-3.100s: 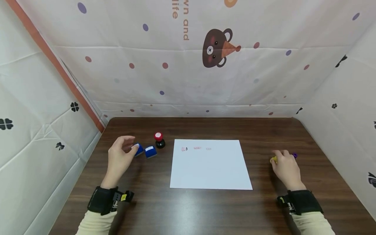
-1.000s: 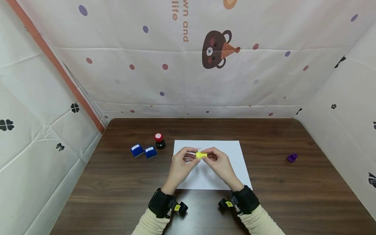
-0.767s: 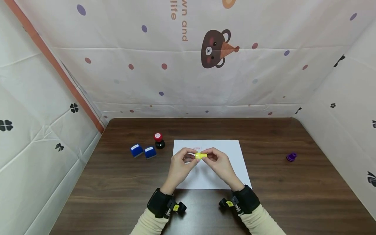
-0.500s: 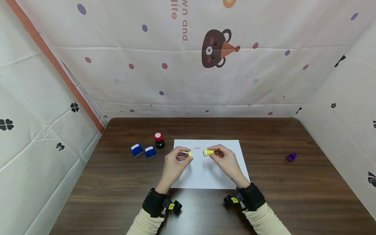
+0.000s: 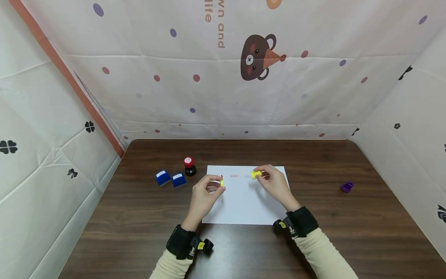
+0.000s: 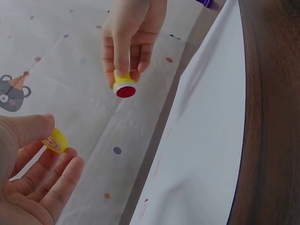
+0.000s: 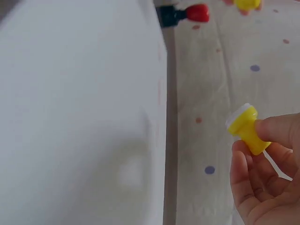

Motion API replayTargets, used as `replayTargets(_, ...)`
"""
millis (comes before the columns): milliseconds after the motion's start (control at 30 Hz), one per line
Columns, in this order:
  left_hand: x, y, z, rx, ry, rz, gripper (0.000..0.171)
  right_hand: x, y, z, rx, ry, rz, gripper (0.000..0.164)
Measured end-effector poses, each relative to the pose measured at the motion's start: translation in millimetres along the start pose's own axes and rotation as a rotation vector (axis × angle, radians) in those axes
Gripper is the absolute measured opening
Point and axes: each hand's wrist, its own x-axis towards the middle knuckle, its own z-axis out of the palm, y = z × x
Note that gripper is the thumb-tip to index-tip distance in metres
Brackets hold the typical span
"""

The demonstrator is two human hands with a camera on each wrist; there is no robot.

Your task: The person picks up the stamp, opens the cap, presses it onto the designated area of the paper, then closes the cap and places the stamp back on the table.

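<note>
My right hand [image 5: 277,186] pinches a yellow stamp [image 7: 248,130] by its narrow handle, above the upper right part of the white paper [image 5: 240,205]. The stamp's round red face [image 6: 125,91] with a white rim shows in the left wrist view. Between thumb and fingers, my left hand [image 5: 204,195] holds the round yellow cap [image 6: 56,140] of that stamp, over the paper's left edge. Small red prints [image 5: 234,176] run along the top of the paper, one partly behind the left fingers.
Two blue stamps [image 5: 179,180] sit left of the paper on the wooden table [image 5: 139,217]. Behind them stands a stamp with a red top [image 5: 188,162] and black base. A purple stamp [image 5: 347,187] lies to the right. Printed cloth walls [image 5: 156,97] border the table.
The right hand took the yellow stamp from the table's right and brought it over the paper, where both hands met. Its cap came off; the hands moved apart, the right one toward upper right.
</note>
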Motion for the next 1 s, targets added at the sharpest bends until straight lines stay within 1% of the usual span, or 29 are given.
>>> replayTargets(133, -0.3, -1.0, -1.4, 0.005, 0.005, -0.015, 0.025, 7, 6, -3, -0.063, -0.010, -0.046, 0.019)
replayTargets(200, -0.5, -1.2, -1.7, 0.002, 0.003, -0.019, 0.025, 10, 9, -4, -0.100, -0.024, -0.053, 0.018)
replayTargets(367, -1.1, -0.3, -2.3, -0.001, 0.004, -0.028, 0.025, 13, 16, -3, -0.185, -0.065, -0.034, 0.016)
replayTargets(600, -0.8, -0.2, -2.1, -0.009, 0.008, -0.032, 0.025, 20, 23, 0, -0.255, -0.119, -0.002, 0.015)
replayTargets(767, -0.7, -1.0, -2.6, -0.008, 0.007, -0.021, 0.025, 23, 29, 5, -0.319, -0.124, -0.059, 0.014)
replayTargets(1000, -1.0, -1.6, -3.7, -0.011, 0.011, -0.024, 0.025, 24, 34, 10, -0.388, -0.102, -0.140, 0.016)
